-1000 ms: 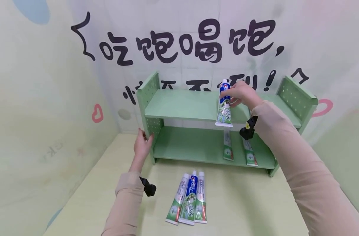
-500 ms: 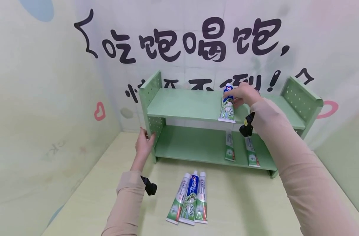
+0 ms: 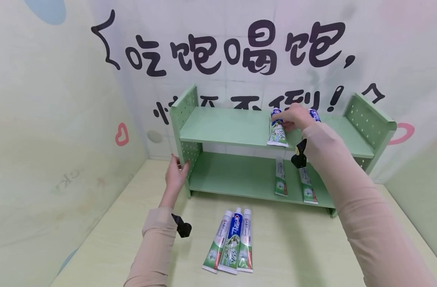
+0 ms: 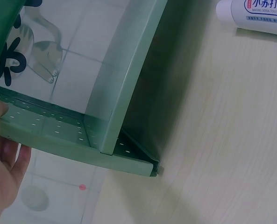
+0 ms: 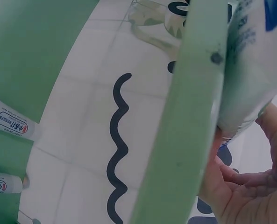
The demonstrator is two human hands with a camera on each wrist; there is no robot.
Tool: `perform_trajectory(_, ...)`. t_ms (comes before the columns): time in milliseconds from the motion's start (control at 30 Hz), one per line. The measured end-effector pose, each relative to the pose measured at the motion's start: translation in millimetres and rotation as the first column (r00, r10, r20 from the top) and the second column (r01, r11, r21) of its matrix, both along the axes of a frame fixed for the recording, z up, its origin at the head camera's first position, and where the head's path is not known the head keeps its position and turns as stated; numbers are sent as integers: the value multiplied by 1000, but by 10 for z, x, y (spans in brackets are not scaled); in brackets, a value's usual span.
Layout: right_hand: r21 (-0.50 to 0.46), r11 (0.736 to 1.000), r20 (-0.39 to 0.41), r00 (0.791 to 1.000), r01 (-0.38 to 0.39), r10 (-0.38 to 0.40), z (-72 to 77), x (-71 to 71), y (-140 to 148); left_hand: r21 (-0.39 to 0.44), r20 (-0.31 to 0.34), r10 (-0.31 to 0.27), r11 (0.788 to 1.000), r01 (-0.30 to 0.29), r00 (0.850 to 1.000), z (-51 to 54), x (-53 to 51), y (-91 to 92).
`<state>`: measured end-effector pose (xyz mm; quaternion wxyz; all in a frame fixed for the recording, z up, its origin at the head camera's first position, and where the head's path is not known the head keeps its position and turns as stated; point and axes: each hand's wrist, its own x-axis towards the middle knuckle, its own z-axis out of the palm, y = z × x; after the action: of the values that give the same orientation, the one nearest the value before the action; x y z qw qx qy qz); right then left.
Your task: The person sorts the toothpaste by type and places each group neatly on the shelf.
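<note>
A green two-tier shelf rack (image 3: pixel 225 125) stands against the wall. My left hand (image 3: pixel 176 175) grips the edge of its left side panel, thumb on the inner face and fingers outside, as the left wrist view also shows. My right hand (image 3: pixel 296 115) pinches a blue, white and green toothpaste tube (image 3: pixel 277 135) near its cap, at the upper shelf. The tube's flat end lies at the shelf's front edge; whether its whole length rests on the shelf I cannot tell. Behind my right wrist, another blue toothpaste tube (image 3: pixel 314 115) is partly hidden on the upper shelf.
Two white and green toothpaste tubes, a left one (image 3: pixel 281 179) and a right one (image 3: pixel 307 185), lie on the lower shelf. On the table before the rack, a blue-topped tube (image 3: pixel 231 243) lies between two white ones, overlapping. Walls stand behind and at both sides.
My right hand has lowered the toothpaste tube toward the upper shelf, and the blue tube behind the wrist has come into view. My left hand keeps its hold on the rack.
</note>
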<state>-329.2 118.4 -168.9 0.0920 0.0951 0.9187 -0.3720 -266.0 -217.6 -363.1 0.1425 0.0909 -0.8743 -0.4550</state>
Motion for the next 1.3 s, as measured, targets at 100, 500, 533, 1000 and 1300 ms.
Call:
perform_trajectory(100,17,1000,-4,1000,-6,6,-18,25,6,2,7,-7,1000,7,1000,-8,6,6)
perform_trajectory(500,2,998,-67,996,-62,62,-10,159,69,5,0,-10,1000,10,1000,-9,-2,1)
perform_trajectory(533,5,997,-62,996,-71,71,-5,180,77,3,0,-10,1000,10,1000,-13,-2,0)
perform_trajectory(1000,-61,981,-130,976,-184,175,66,512,195,-18,-11,-24,1000,24,1000,33,-27,-1)
perform_trajectory(1300,-63,964,-203,949,-260,243,51,809,205,2,6,-18,1000,18,1000,-9,-31,-9)
